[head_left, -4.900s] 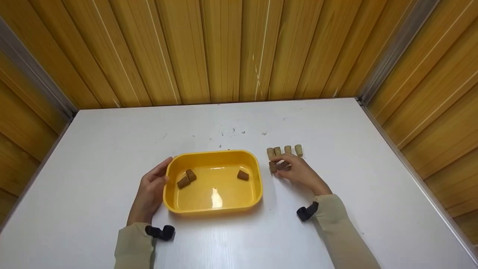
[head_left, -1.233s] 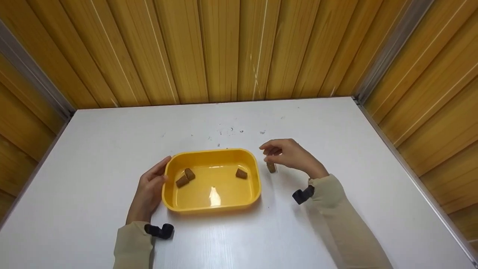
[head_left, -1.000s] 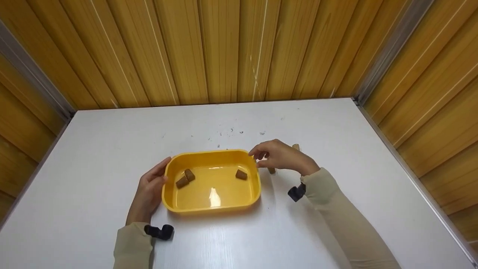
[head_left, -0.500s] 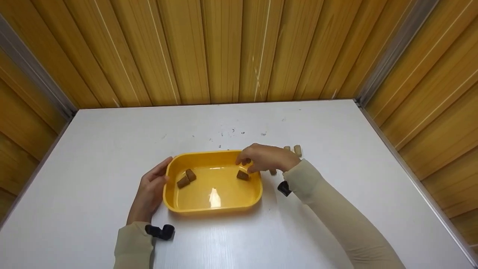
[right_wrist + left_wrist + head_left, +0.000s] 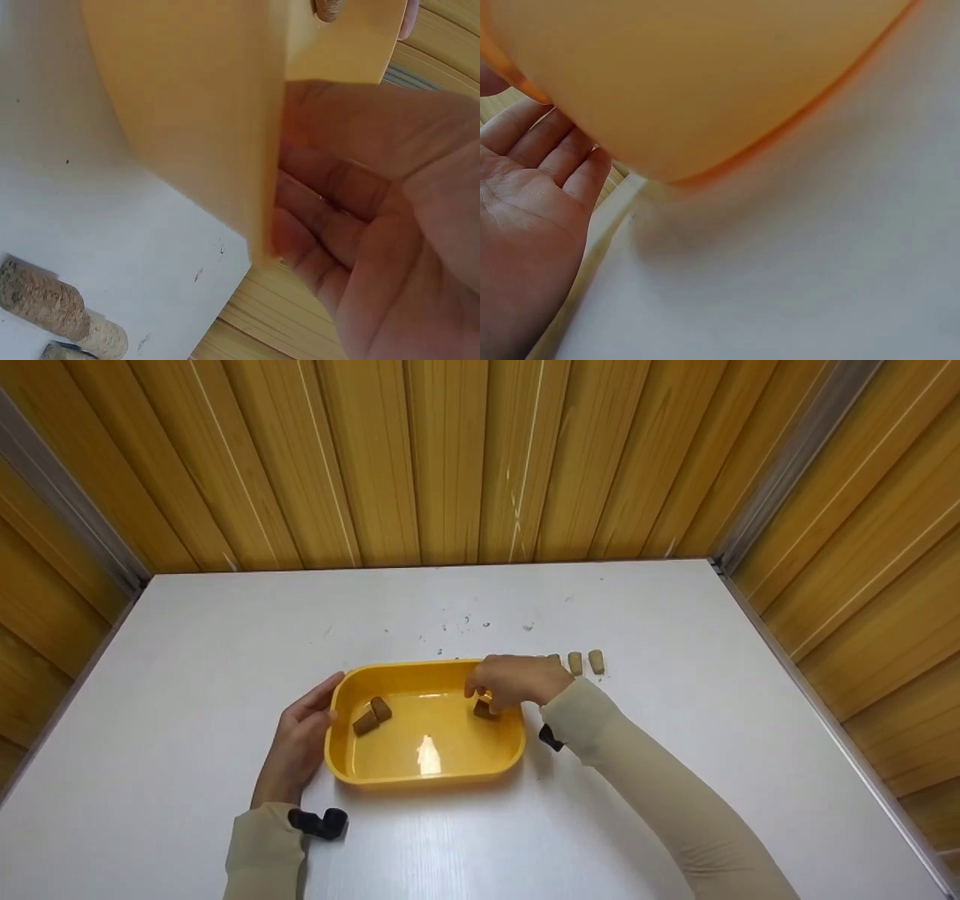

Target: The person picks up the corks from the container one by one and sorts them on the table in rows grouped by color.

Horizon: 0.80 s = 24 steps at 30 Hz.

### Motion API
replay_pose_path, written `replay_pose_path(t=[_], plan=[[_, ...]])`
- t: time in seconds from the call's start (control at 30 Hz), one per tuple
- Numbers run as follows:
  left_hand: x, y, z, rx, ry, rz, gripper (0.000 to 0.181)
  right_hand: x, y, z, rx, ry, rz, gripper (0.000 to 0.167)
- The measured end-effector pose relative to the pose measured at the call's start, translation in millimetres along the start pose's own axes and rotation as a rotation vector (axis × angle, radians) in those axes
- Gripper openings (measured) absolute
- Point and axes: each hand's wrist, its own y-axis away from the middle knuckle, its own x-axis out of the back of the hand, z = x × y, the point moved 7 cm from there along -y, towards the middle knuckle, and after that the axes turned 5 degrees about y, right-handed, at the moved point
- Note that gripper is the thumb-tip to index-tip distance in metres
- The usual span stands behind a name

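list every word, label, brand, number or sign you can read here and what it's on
None: no readable text shows in any view.
Yellow tray: no lettering visible.
Brown corks and pale corks: no print visible.
White table: dark specks only, nothing readable as letters.
Wood-grain panels: no sign visible.
Black wrist camera: too small to tell whether it bears any marking.

White table (image 5: 225,660), dark specks (image 5: 487,624); 3 panelled walls (image 5: 450,457); 2 grey corner strips (image 5: 795,454).
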Motion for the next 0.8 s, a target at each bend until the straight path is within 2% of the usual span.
replay_pose_path(t=[0.1, 0.2, 0.4, 0.6, 0.8], plan=[[-0.5, 0.0, 0.3, -0.001, 0.024, -0.005, 0.058, -1.6, -1.4, 1.1, -0.049, 0.019, -0.009, 0.041], [-1.2, 0.2, 0.4, -0.001, 0.039, -0.011, 0.059, -3.2, -3.1, 1.2, -0.072, 0.037, -0.013, 0.034], [-2.1, 0.3, 0.1, 0.01, 0.032, -0.018, 0.058, -4.0, -6.8, -2.5, -0.021, 0.099, 0.027, 0.013], [-2.3, 0.3, -0.2, 0.018, 0.028, -0.016, 0.058, -4.9, -6.8, -5.6, 0.032, 0.158, 0.079, 0.012], [-2.2, 0.1, 0.1, 0.017, 0.041, -0.012, 0.059, -7.9, -7.9, -5.1, 0.028, 0.141, 0.061, 0.011]])
